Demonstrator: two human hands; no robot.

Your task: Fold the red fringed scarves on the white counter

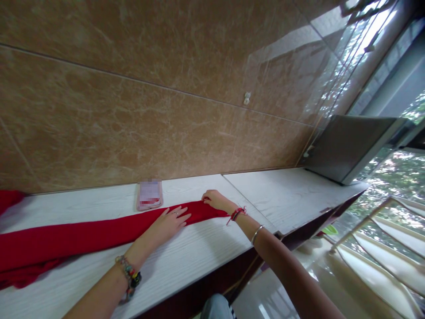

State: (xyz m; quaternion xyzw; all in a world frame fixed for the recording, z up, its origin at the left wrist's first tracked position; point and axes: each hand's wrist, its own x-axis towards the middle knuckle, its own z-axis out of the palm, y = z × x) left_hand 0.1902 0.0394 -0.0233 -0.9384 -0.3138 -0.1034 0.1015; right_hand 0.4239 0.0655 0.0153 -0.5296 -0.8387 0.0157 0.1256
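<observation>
A long strip of red cloth (116,230) lies across the white surface, running from the left edge of the view to my right hand. My left hand (169,223) rests flat on it, fingers spread, a ring on one of them. At the strip's right end my right hand (217,200) has its fingers bent down and pinched at the cloth's far edge. The fingertips are partly hidden. Toward the left, the cloth's near edge is layered and rumpled.
Behind the cloth, against the wall, lies a flat phone-like item (149,195) with a pink border. A tiled brown wall (149,110) rises at the back. A grey box-shaped appliance (352,146) stands at the right end. More red fabric (9,199) is at far left.
</observation>
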